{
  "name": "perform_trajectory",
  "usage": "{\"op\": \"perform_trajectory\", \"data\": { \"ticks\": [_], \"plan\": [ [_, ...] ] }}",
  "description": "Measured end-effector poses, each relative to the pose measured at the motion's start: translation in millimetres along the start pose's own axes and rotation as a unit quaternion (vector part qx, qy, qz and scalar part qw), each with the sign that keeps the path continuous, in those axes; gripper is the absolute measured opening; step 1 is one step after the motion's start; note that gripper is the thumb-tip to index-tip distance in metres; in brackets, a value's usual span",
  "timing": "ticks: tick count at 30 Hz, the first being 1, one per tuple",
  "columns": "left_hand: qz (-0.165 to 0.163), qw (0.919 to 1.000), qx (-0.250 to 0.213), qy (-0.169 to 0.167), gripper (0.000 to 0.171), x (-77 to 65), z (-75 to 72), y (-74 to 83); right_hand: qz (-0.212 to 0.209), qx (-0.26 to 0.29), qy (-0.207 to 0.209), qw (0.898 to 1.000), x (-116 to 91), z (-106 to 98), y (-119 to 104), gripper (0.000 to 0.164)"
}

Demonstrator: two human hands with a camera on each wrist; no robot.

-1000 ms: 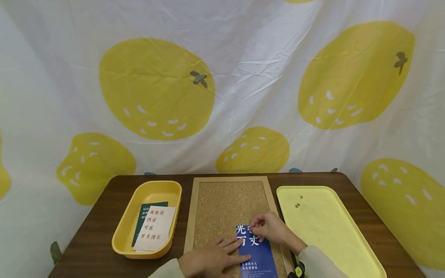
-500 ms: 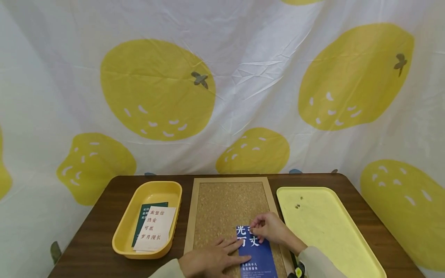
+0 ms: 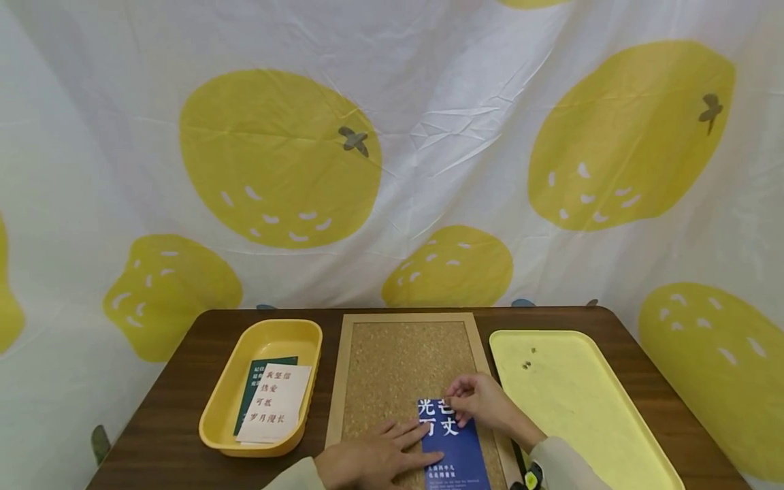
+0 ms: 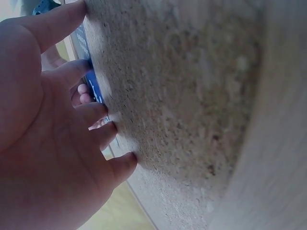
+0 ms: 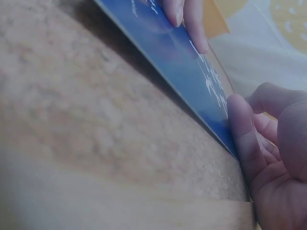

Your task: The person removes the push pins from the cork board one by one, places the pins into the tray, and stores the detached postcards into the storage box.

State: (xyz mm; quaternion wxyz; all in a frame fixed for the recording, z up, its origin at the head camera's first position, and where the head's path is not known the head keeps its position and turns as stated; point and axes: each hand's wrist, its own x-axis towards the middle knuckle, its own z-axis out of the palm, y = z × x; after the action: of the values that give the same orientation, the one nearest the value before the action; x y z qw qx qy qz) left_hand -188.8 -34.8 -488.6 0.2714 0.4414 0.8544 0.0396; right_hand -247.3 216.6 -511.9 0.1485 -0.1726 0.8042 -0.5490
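A blue card [image 3: 454, 449] with white Chinese characters lies on a wood-framed cork board [image 3: 398, 361]. Over its left edge spreads my left hand [image 3: 373, 456], fingers straight, some tips on the card and others on the cork. My right hand [image 3: 480, 405] is at the card's upper right corner, its thumb and index fingertips brought together there. In the right wrist view, the right thumb [image 5: 242, 129] lies against the card's end with the other fingers curled behind. I cannot tell what is between these fingertips. Part of the card's long edge shows a dark shadow beneath it.
Left of the board is a yellow-orange basket [image 3: 214, 422] with a pale card [image 3: 275, 401] over a dark green card [image 3: 248, 395]. A pale yellow tray [image 3: 582, 408] on the right holds a few tiny shiny pieces [image 3: 527, 365]. A lemon-print cloth hangs behind the table.
My right fingertips have shifted slightly right at the card's corner, uncovering more of the upper right character. The left hand stays in place on the card.
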Motion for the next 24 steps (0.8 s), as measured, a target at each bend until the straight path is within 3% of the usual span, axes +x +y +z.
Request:
{"op": "perform_trajectory", "data": {
  "ticks": [10,14,21,24],
  "plan": [
    [0.007,0.9998,0.015,0.010,0.070,-8.6,-6.6,7.2,-0.002,0.013,-0.003,1.000,-0.3,-0.3,-0.2,0.011],
    [0.009,0.9999,0.006,0.007,0.073,-4.5,-1.1,1.5,-0.006,0.009,-0.004,1.000,-1.1,-0.3,-0.5,0.012],
    [0.056,0.9979,-0.012,0.031,0.074,16.4,29.5,-32.0,-0.015,0.012,-0.005,1.000,-2.7,-1.8,-1.2,0.012],
    [0.049,0.9983,-0.020,0.026,0.074,8.7,20.3,-23.4,-0.015,0.016,-0.006,1.000,-2.2,-2.2,-0.6,0.012]
  ]
}}
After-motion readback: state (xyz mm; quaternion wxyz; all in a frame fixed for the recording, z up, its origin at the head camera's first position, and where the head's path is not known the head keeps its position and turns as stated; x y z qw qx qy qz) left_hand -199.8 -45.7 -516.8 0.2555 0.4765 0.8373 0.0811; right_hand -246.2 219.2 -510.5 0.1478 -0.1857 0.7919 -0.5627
